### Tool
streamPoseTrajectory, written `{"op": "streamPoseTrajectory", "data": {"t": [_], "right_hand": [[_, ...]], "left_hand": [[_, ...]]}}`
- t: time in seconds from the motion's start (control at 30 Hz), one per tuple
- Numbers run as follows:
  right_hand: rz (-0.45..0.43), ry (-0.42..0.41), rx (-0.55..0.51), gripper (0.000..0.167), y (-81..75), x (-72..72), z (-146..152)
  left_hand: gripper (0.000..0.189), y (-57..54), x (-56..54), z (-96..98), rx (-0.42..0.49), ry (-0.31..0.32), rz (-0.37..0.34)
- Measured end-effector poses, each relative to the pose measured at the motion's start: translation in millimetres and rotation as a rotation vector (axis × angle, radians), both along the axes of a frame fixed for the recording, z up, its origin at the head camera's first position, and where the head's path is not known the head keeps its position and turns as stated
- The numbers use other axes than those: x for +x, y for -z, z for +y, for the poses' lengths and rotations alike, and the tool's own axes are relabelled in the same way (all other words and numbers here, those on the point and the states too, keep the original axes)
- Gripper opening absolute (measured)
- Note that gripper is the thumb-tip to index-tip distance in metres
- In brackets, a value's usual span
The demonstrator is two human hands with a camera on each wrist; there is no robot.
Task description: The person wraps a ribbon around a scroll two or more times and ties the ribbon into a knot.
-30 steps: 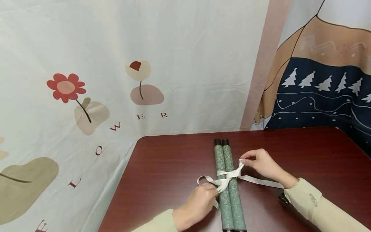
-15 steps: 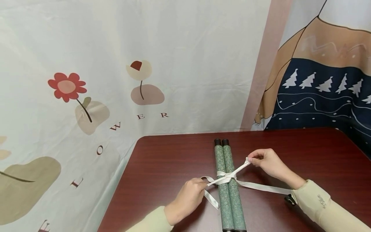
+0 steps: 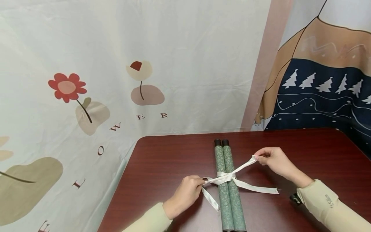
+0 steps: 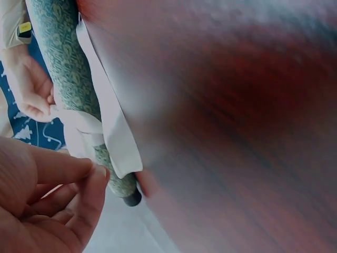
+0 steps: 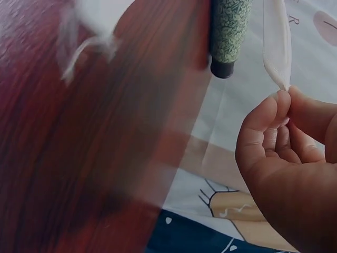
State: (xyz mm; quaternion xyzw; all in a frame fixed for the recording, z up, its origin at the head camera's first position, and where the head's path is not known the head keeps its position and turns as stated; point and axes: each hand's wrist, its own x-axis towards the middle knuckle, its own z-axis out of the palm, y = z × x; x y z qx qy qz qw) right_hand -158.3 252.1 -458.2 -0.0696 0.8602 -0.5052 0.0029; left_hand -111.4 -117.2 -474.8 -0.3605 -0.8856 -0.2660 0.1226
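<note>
Two green patterned scrolls (image 3: 230, 196) with dark end knobs lie side by side on the table, pointing away from me. A white ribbon (image 3: 223, 179) goes around both and crosses in a knot on top. My left hand (image 3: 185, 195) pinches one part of the ribbon left of the scrolls, thumb against forefinger, as the left wrist view also shows. To the right and farther back, my right hand (image 3: 278, 162) pinches another part between thumb and forefinger, lifted above the table. Both held parts look stretched. Two loose tails hang down, one on each side of the scrolls.
The dark red wooden table (image 3: 162, 154) has its far edge against a pale printed cloth (image 3: 203, 64). At the right hangs a navy cloth (image 3: 313, 96) with white trees. A small black device (image 3: 295, 199) sits at the right cuff.
My hands have drawn apart, left hand to the left and right hand to the right and up. The ribbon loops have pulled narrow and straight, and the knot looks tighter.
</note>
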Motion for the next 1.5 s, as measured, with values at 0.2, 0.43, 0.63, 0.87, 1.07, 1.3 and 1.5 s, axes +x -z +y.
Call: {"op": "streamPoseTrajectory", "data": {"t": [0.2, 0.43, 0.63, 0.87, 1.07, 1.3, 1.5], "right_hand": [[-0.029, 0.015, 0.005, 0.012, 2.9, -0.3, 6.4], [-0.081, 0.021, 0.032, 0.009, 8.5, 1.7, 15.4], [-0.098, 0.019, 0.05, 0.008, 8.3, 4.9, 23.1], [-0.127, 0.036, 0.05, 0.008, 8.7, 6.9, 24.4], [-0.122, 0.041, 0.032, 0.008, 11.6, 6.0, 26.9], [-0.184, 0.065, -0.002, 0.015, 14.1, 4.5, 33.8], [-0.216, 0.059, -0.023, 0.018, 13.0, 3.9, 35.2]], "left_hand": [[0.019, 1.6, -11.1, -4.0, 0.033, -0.013, -0.02], [0.02, 4.3, -20.7, -6.5, 0.029, -0.036, -0.059], [0.02, 4.3, -27.4, -5.4, -0.01, -0.05, -0.087], [0.021, 2.3, -35.6, -3.6, -0.053, -0.096, -0.131], [0.021, 0.8, -39.1, -2.6, -0.047, -0.094, -0.137], [0.018, -2.3, -47.8, 1.9, 0.03, -0.112, -0.163], [0.012, -2.0, -60.0, 6.7, 0.114, -0.201, -0.291]]}}
